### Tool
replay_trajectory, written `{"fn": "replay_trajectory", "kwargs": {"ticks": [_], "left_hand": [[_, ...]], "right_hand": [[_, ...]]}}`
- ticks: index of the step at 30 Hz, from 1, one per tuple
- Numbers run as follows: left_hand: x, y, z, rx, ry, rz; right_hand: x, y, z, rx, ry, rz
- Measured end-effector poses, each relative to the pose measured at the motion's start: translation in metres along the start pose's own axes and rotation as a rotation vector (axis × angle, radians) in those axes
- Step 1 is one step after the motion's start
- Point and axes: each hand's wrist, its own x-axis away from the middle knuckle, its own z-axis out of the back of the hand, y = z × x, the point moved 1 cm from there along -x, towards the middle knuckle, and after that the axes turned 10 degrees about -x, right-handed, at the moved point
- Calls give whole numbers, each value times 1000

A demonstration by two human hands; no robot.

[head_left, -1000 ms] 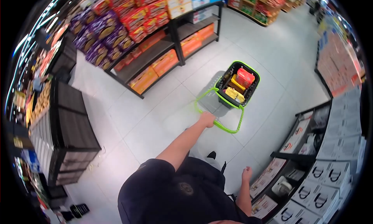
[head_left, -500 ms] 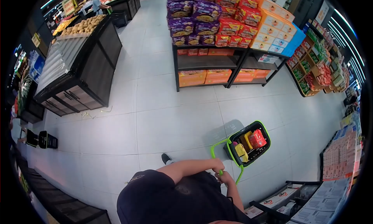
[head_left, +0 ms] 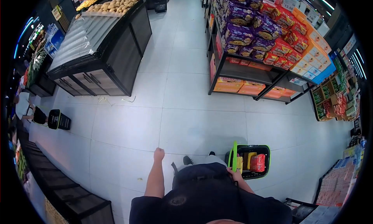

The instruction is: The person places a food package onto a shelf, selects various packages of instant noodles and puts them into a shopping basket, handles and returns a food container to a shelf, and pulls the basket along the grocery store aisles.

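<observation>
My right hand (head_left: 234,174) is closed round the green handle (head_left: 234,156) of a black and green rolling basket (head_left: 268,160), which stands on the floor at my right side. Inside the basket lie a red package (head_left: 257,162) and yellow packages (head_left: 239,164). Out in front of my body on the left, my left hand (head_left: 159,154) hangs over the floor with its fingers curled and nothing visible in it.
A display stand (head_left: 128,57) with potatoes (head_left: 116,6) is at the left front. Shelves (head_left: 248,73) of purple and red packs stand at the right front. At far left a person (head_left: 23,105) is beside a black basket (head_left: 59,119). Dark shelving (head_left: 66,183) runs along the lower left.
The view has turned left. The handle has passed from my left hand to my right hand. My left hand has let go and swung out left, and the basket is now beside me.
</observation>
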Motion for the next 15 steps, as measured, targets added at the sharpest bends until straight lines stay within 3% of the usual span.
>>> {"fn": "replay_trajectory", "kwargs": {"ticks": [2,5,8,9,10,11,15], "left_hand": [[38,-69,21,-97,26,312],[98,-164,4,-256,-265,355],[166,-174,-16,-428,-742,489],[181,-182,-42,-292,-836,561],[202,-157,-26,-274,-839,69],[204,-142,-38,-170,-764,-40],[154,-89,-60,1,-664,-21]], "right_hand": [[-9,-22,-21,-22,-52,14],[-14,-68,-59,-18,-117,12],[-33,-102,-93,-3,-107,5],[-46,-102,-98,-28,-92,12],[-56,-108,-104,-45,-91,5],[-66,-114,-111,-37,-100,41],[-96,-150,-140,-108,-99,79]]}}
